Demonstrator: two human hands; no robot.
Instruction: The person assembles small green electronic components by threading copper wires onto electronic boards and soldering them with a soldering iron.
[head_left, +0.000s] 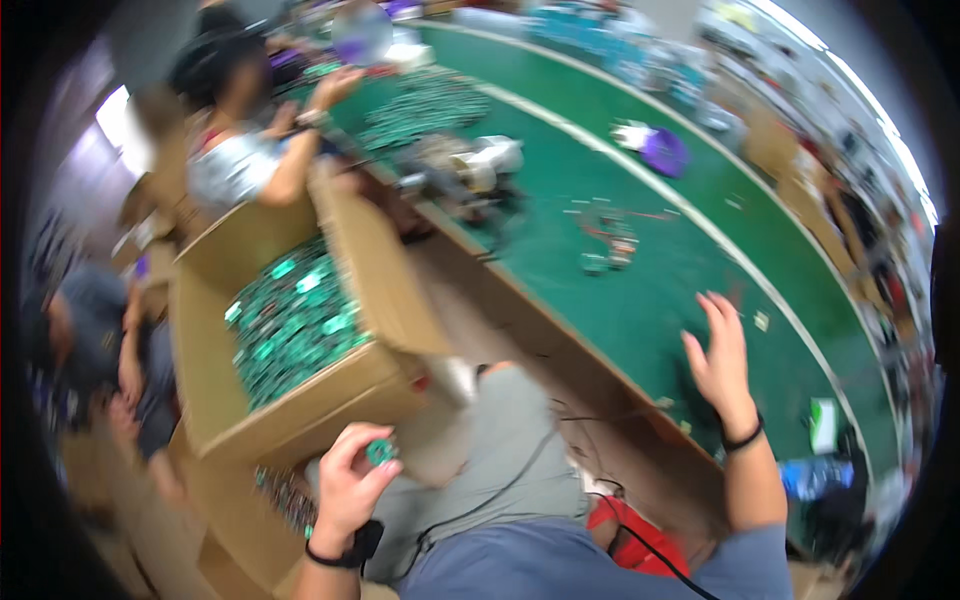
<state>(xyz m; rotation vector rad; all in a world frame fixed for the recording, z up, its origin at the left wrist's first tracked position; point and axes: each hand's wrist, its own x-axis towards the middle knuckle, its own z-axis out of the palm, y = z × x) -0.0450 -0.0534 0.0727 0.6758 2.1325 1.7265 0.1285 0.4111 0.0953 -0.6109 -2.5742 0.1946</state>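
head | left hand point(352, 487) pinching green part point(380, 451) | right hand point(722, 362) spread over table point(640, 300)

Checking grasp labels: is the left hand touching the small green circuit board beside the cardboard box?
Touching. The head view shows the left hand pinching the small green circuit board between its fingertips.

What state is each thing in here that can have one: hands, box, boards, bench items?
Left hand: closed in a grip on a small green circuit board.
Right hand: open, fingers spread, above the green bench, holding nothing.
Cardboard box: flaps open, filled with green circuit boards.
Purple round thing: lying on the bench, blurred.
Small loose parts: scattered on the bench.
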